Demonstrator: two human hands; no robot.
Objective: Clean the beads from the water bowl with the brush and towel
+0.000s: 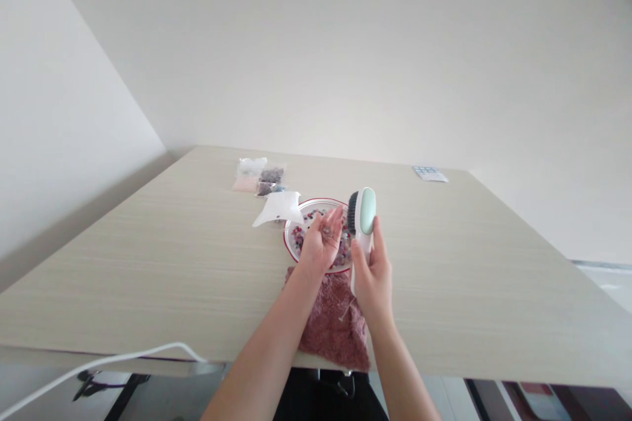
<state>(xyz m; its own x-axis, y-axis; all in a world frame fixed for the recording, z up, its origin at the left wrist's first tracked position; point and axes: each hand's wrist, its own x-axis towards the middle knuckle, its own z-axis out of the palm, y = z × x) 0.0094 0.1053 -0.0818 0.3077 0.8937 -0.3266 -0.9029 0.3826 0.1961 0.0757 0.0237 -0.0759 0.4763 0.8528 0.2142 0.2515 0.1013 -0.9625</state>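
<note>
My right hand (374, 276) grips a scrubbing brush (367, 210) by its white handle; the head stands up, pale green on the back, with dark bristles facing left. Palm up and cupped, my left hand (323, 240) is just left of the bristles and has a few small pale beads (326, 231) in it. Below both hands lies a round white plate (289, 251) with a red rim, strewn with small mixed beads (297, 237). My left hand hides part of the plate. A fuzzy dusty-pink cloth (332, 335) spreads between my forearms at the table's front edge.
A white curved scoop-like sheet (279, 208) lies at the plate's left rim. Behind it are several clear bags (259, 176) of small pieces. A blue-and-white packet (430, 174) lies at the back right of the table (474, 276). A white cable (123, 356) crosses the front left edge.
</note>
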